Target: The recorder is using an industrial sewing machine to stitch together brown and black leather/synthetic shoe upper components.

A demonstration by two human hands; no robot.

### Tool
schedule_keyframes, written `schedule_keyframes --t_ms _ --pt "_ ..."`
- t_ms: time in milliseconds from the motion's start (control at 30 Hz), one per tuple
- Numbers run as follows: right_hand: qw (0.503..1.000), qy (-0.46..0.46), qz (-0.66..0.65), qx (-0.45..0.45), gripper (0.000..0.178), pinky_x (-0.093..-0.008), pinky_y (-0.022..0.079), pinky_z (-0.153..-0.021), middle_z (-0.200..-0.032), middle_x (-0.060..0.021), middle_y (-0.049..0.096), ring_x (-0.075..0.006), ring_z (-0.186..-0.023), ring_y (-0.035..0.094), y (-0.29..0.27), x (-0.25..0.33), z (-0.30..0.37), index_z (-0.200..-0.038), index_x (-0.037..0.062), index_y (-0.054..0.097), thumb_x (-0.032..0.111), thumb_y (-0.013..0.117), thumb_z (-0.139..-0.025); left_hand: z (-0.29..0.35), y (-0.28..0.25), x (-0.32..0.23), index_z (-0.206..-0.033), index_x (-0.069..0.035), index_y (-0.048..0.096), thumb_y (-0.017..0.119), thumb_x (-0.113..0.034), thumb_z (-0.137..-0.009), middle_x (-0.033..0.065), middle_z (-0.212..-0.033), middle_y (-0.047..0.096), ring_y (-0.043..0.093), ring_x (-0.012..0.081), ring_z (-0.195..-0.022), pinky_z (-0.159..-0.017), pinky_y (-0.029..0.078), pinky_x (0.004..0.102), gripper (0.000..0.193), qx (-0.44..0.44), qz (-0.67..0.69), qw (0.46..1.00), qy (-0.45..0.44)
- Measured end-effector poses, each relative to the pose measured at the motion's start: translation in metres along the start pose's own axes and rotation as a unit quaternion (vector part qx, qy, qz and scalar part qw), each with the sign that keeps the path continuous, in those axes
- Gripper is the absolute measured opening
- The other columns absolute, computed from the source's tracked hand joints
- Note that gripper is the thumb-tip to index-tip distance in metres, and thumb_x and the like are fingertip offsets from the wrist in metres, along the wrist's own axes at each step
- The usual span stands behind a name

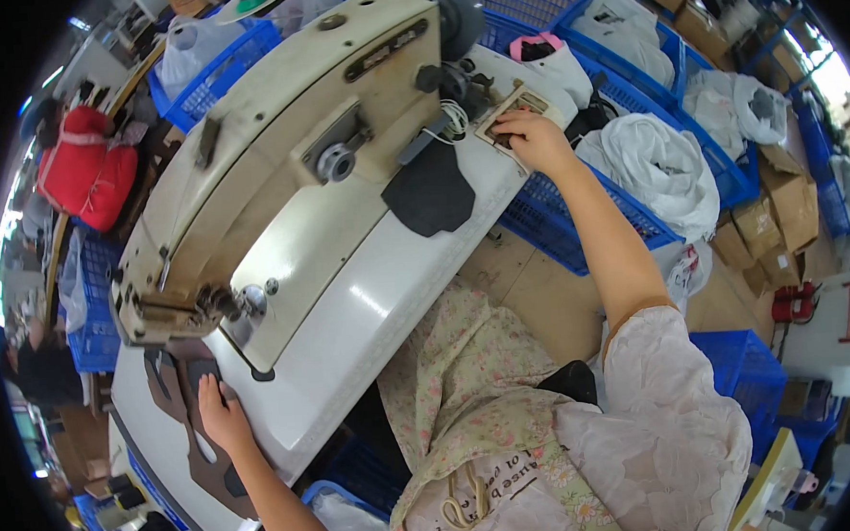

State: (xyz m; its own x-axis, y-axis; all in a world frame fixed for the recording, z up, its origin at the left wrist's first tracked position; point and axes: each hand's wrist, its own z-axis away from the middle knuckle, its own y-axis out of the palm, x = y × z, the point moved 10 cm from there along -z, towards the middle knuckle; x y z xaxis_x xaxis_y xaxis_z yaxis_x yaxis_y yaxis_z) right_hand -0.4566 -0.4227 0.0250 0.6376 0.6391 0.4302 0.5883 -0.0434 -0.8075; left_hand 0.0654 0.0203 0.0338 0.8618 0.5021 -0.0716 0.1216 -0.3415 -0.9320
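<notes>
A large cream sewing machine (274, 129) stands on a white table (352, 337). Under its needle end, at the left, lie dark brown cut pieces (197, 458) with grey patches. My left hand (223, 415) rests on them, fingers stretched out flat beside the needle area. At the table's far right, my right hand (532, 140) is at a small beige tray (524, 95). Its fingers are bent down into the tray, and whatever they grip is hidden. A loose dark grey piece (431, 196) lies on the table between the machine and my right hand.
Blue plastic baskets (718, 178) with white bags (652, 167) stand beyond the table at the right. More blue baskets (218, 79) are behind the machine. A red bundle (90, 168) sits at the far left. Cardboard boxes (769, 219) stand on the right.
</notes>
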Motion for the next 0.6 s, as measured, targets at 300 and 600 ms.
schedule_keyframes --t_ms 300,600 --pt "0.972 0.199 -0.039 -0.116 0.031 -0.0416 0.053 -0.088 -0.103 -0.0159 0.071 -0.0337 -0.097 0.067 -0.032 -0.08 -0.134 -0.103 0.0126 0.074 0.03 0.06 -0.082 0.003 -0.01 0.005 -0.119 0.001 0.066 0.063 -0.012 -0.091 0.0189 -0.128 0.063 0.06 0.0331 -0.118 -0.102 0.046 0.0398 0.031 -0.011 0.004 1.0 -0.016" --pt "0.982 0.142 0.111 0.047 0.057 -0.0498 0.043 -0.103 -0.135 -0.0206 0.05 -0.0432 -0.125 0.048 0.074 -0.113 -0.237 -0.135 0.0168 0.054 0.034 0.066 -0.082 0.008 -0.012 0.007 -0.117 0.001 0.066 0.064 -0.014 -0.09 0.0184 -0.127 0.063 0.059 0.0344 -0.119 -0.103 0.045 0.0412 0.031 -0.001 -0.007 0.999 -0.038"
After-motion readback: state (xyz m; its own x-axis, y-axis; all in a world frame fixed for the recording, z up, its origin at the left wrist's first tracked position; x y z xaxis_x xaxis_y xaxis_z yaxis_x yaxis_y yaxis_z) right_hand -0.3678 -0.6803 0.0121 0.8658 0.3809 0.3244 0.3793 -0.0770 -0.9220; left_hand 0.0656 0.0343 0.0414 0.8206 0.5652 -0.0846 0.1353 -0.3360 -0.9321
